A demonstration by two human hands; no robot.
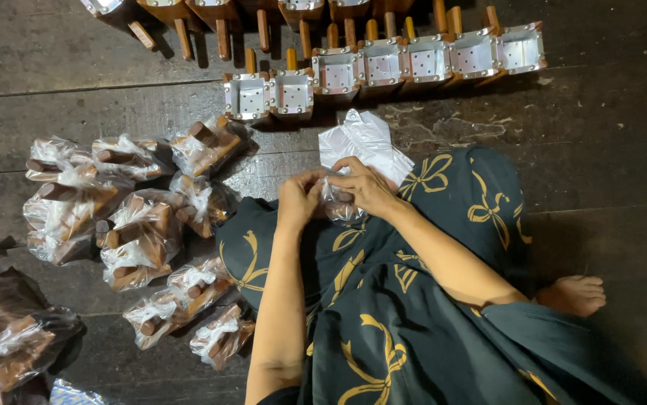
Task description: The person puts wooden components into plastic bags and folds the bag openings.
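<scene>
Both my hands meet over my lap, gripping a clear plastic bag (336, 204). My left hand (299, 199) pinches its left side and my right hand (364, 186) closes over its top and right side. What is inside the bag is hidden by my fingers. Just beyond my hands lies a stack of empty clear plastic bags (363, 142) on the dark wooden floor. I sit with a dark green cloth with gold bow patterns (413, 300) over my legs.
A row of small wooden items with white perforated square tops (383, 64) lines the floor ahead. A pile of bagged wooden items (124, 217) lies to my left, more at the far left (1, 330). My bare foot (574, 294) rests at the right.
</scene>
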